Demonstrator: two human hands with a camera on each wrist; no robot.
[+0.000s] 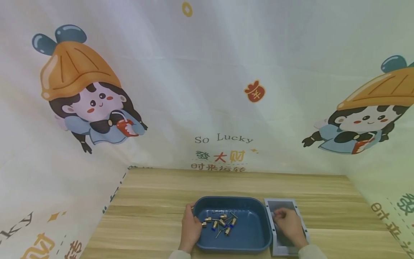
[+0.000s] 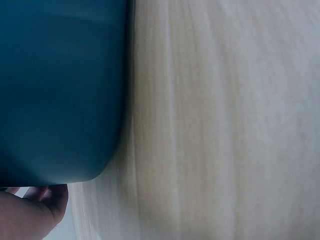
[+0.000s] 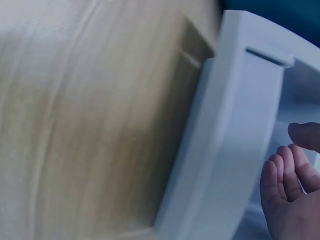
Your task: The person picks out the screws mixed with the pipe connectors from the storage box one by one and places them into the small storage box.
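A dark blue plastic basin (image 1: 249, 230) stands on the wooden table, with several brass fittings with blue ends (image 1: 222, 222) and thin metal pins (image 1: 234, 215) lying in its left half. My left hand (image 1: 191, 228) grips the basin's left side, the thumb at the rim and fingers along the outside wall. In the left wrist view, part of this hand (image 2: 30, 212) shows beside the basin wall (image 2: 65, 100). My right hand (image 1: 289, 225) is over a grey rectangular frame-like tray (image 1: 280, 250). Its fingers (image 3: 285, 172) curl loosely, the thumb apart from them; nothing shows between them.
The grey tray stands against the basin's right side. Wooden tabletop (image 1: 145, 216) extends left of the basin and right of the tray. A printed white cloth (image 1: 223, 108) encloses the table at the back and on both sides.
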